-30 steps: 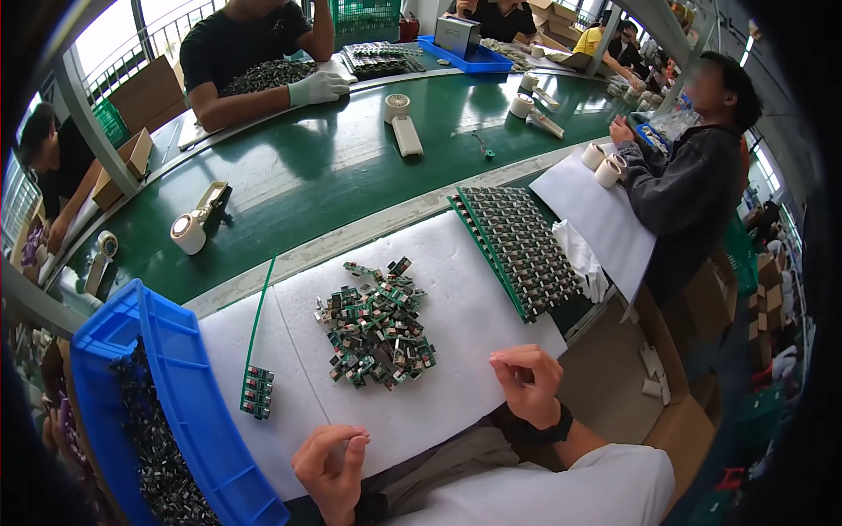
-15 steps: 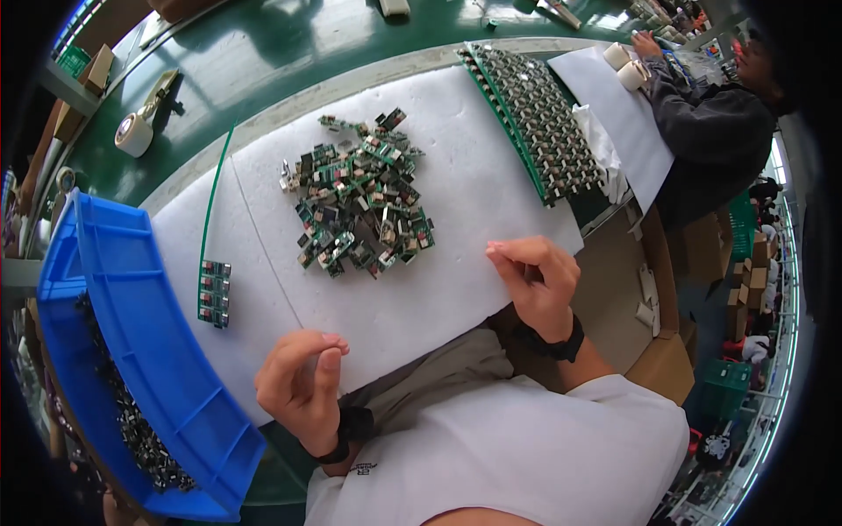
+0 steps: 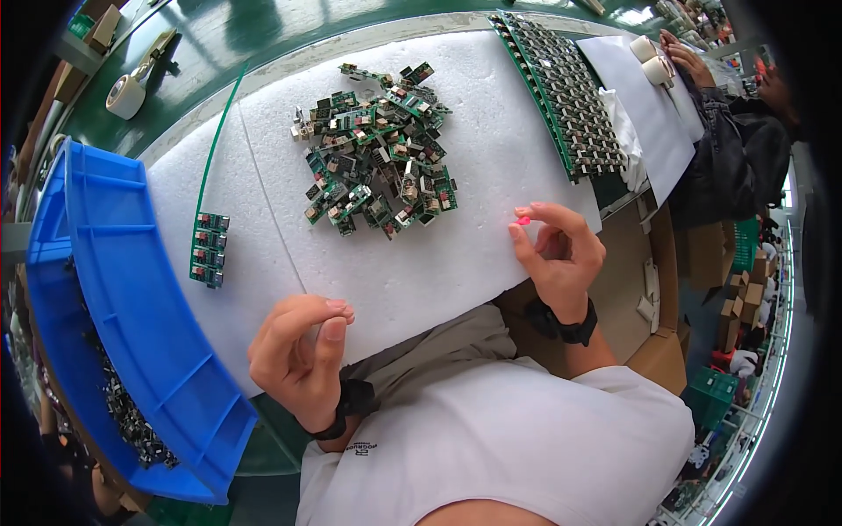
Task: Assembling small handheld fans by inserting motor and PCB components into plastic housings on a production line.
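Observation:
My left hand (image 3: 298, 351) hovers over the near edge of the white foam sheet (image 3: 491, 114), its thumb and index fingertips almost together and nothing visible between them. Farther right, my right hand (image 3: 566, 259) is raised with thumb and forefinger closed on a small bright pink piece (image 3: 524, 221); its kind is too small to make out. Beyond both hands lies a loose heap of small green circuit boards (image 3: 377, 149) with metal connectors. A strip of several joined boards (image 3: 209, 250) with a long thin green rail lies left of the heap.
A blue plastic bin (image 3: 149, 289) at left contains many small dark parts (image 3: 132, 421). Populated board panels (image 3: 570, 96) lie at the far right, beside white paper (image 3: 645, 123). A tape roll (image 3: 125, 96) sits on the green bench. At right, a co-worker (image 3: 737, 140) sits beyond an open carton (image 3: 658, 359).
My right hand has shifted slightly right and turned, and the pink piece now shows at its fingertips. My left hand keeps its pinch. The view has shifted, so the bench items appear higher.

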`<state>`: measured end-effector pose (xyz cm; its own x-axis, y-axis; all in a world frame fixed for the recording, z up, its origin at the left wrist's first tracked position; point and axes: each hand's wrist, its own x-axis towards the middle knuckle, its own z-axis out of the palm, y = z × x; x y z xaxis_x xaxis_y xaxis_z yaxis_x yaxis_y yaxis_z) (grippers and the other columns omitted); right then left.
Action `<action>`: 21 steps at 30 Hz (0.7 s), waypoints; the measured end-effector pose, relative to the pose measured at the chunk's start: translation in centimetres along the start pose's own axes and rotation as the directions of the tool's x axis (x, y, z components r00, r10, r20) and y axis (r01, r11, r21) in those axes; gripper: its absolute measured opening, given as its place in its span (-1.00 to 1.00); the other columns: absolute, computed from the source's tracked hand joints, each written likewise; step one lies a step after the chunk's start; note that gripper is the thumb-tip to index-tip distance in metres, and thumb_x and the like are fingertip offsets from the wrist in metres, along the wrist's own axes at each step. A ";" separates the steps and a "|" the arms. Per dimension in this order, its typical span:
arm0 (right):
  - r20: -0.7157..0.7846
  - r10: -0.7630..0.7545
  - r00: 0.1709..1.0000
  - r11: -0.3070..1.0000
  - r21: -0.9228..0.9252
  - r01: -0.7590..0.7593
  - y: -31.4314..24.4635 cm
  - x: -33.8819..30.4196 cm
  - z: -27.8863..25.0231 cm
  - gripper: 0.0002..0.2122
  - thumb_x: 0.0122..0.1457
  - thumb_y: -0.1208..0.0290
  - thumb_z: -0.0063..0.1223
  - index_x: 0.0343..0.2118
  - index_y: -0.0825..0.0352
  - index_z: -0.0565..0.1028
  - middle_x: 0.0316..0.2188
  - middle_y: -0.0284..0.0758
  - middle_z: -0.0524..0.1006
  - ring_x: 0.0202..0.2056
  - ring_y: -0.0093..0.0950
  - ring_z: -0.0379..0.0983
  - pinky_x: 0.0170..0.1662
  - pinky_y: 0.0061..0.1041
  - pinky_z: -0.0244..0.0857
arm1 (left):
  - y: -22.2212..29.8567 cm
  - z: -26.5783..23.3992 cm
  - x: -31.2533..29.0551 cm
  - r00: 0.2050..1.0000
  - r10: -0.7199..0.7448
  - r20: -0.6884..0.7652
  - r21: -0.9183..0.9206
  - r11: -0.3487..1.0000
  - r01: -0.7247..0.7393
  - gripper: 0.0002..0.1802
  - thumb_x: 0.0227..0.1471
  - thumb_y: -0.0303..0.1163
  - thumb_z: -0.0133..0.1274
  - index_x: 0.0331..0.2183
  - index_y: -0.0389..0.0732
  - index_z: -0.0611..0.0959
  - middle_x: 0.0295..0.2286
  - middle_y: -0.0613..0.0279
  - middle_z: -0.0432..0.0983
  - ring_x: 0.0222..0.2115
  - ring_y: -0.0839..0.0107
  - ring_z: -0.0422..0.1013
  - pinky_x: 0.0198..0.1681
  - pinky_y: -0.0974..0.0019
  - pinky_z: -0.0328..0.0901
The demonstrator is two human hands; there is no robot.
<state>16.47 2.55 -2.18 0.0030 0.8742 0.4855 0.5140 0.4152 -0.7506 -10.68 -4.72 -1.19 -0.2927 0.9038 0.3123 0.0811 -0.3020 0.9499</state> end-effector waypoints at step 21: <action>0.081 0.133 0.988 0.985 0.100 -0.141 2.8 0.5 -1.3 -0.89 0.19 0.61 0.25 -0.23 0.36 0.60 -0.30 -0.28 0.69 -0.53 -0.82 0.28 -0.45 -0.80 0.16 | -2.0 0.8 0.2 0.999 0.024 0.042 0.019 1.000 -0.025 -0.91 0.12 -0.65 0.14 -0.27 -0.41 0.64 -0.42 0.02 0.61 -0.43 0.36 0.52 -0.35 0.41 0.38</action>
<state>19.04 3.78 -3.46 0.0016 0.9391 0.3436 0.4202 0.3112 -0.8524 -10.12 -3.70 -3.07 -0.2500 0.9084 0.3351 0.1059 -0.3183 0.9420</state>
